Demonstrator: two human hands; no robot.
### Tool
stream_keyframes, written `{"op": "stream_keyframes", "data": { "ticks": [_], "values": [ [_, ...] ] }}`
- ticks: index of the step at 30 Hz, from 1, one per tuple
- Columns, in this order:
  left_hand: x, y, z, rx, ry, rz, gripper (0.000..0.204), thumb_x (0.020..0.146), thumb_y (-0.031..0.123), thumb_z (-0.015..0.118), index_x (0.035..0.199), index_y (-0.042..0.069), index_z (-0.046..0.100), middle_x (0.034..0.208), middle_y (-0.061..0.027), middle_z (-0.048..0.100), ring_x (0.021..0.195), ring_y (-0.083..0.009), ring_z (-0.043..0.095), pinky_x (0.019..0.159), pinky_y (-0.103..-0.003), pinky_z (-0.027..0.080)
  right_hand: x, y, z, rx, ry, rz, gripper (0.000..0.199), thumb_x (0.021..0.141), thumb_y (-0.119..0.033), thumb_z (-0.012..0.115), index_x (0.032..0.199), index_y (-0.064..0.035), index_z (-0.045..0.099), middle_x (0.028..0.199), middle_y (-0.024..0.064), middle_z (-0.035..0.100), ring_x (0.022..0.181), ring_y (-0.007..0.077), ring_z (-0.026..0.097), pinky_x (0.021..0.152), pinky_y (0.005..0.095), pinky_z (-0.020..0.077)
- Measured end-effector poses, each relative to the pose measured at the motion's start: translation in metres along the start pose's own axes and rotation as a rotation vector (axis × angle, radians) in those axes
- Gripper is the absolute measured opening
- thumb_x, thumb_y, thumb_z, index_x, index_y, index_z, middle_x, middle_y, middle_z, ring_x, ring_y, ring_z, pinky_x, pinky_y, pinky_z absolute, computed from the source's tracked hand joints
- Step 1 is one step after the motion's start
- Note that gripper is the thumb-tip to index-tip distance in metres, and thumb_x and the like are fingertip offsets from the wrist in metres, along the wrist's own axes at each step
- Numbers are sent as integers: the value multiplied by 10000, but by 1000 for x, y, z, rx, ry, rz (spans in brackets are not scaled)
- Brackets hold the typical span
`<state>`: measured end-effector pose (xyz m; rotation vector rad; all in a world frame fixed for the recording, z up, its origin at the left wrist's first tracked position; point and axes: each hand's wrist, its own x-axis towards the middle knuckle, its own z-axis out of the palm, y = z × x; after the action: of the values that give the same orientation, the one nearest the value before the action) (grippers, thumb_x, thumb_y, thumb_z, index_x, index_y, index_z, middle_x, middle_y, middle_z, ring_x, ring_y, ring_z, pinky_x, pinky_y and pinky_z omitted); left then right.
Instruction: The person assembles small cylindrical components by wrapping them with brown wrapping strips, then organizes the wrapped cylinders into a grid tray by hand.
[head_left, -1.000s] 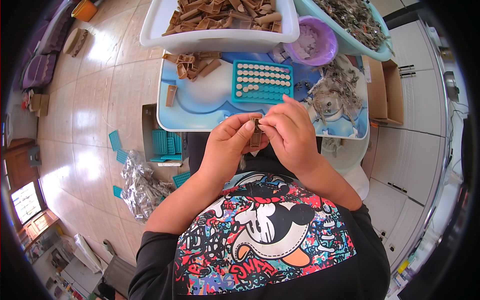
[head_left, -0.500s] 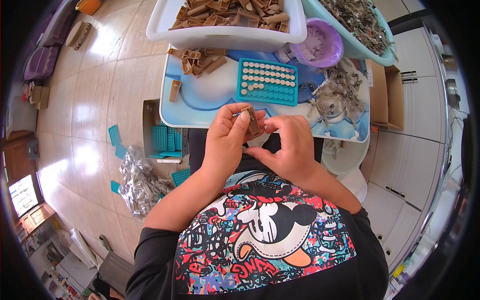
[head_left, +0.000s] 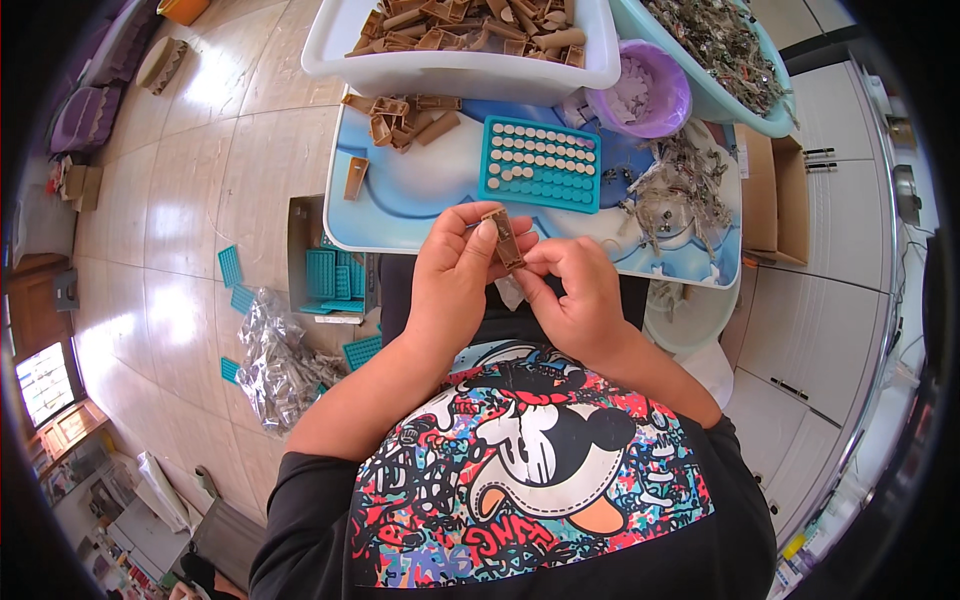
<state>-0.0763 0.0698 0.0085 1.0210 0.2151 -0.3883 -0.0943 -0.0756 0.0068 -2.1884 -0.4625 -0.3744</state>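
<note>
Just in front of the table's near edge, my left hand (head_left: 452, 270) grips a small brown plastic housing (head_left: 504, 240) with its open side up and small parts inside. My right hand (head_left: 575, 290) is closed in a pinch at the lower end of that housing; what its fingertips hold is hidden. A whitish, clear scrap (head_left: 510, 292) shows beneath the fingers, and I cannot make out what it is. Beyond my hands lies a teal tray (head_left: 541, 203) with rows of round white discs (head_left: 540, 145). Several more brown housings (head_left: 400, 120) lie at the table's far left, one housing (head_left: 355, 178) apart from them.
A white tub (head_left: 460, 78) of brown housings stands at the back, beside a purple bowl (head_left: 665, 95) of white pieces and a light-blue basin (head_left: 780, 118) of wired parts. Tangled wired parts (head_left: 680, 190) lie on the table's right. Below left are a box (head_left: 305, 230) and clear bags (head_left: 275, 365).
My right hand has moved up and left to the housing's lower end, and its thumb and fingers have come together. The whitish scrap now shows below. My left hand keeps its grip.
</note>
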Motion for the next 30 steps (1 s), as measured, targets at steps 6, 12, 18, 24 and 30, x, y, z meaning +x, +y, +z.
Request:
{"op": "stream_keyframes", "data": {
  "ticks": [6,12,18,24,30],
  "values": [
    [0,-3,-1,7,5,6,235,964,158,420,1140,5,445,1091,-184,588,976,-246,610,806,-325,513,1,1,1,2,-80,-33,203,697,-56,710,858,-90,590,710,27,611,605,214,545,579,330,380],
    [0,-4,-7,29,-9,-67,230,970,137,401,1132,-16,458,1058,-135,593,951,-180,597,828,-303,498,6,0,-4,-34,-168,-67,169,696,-106,708,841,-98,621,662,11,582,578,202,549,567,329,375],
    [0,-8,-12,24,-53,-94,242,958,135,446,1125,-26,515,1004,-82,598,849,-124,607,766,-270,518,22,10,0,-43,-21,-9,124,710,-89,678,798,-62,594,704,49,557,642,237,545,604,359,401],
    [7,-4,-18,156,-91,-204,230,958,118,436,1117,-25,524,979,-83,606,812,-128,617,737,-266,525,32,19,1,-185,-95,-159,120,694,-68,670,771,-66,578,739,54,556,691,246,542,621,364,408],
    [17,-7,-28,9,52,-197,269,954,169,455,1142,-15,509,1011,-123,613,837,-174,628,773,-307,526,54,47,12,-199,-17,-160,135,669,-59,686,782,-69,612,740,46,542,691,241,537,606,353,410]
  ]
}}
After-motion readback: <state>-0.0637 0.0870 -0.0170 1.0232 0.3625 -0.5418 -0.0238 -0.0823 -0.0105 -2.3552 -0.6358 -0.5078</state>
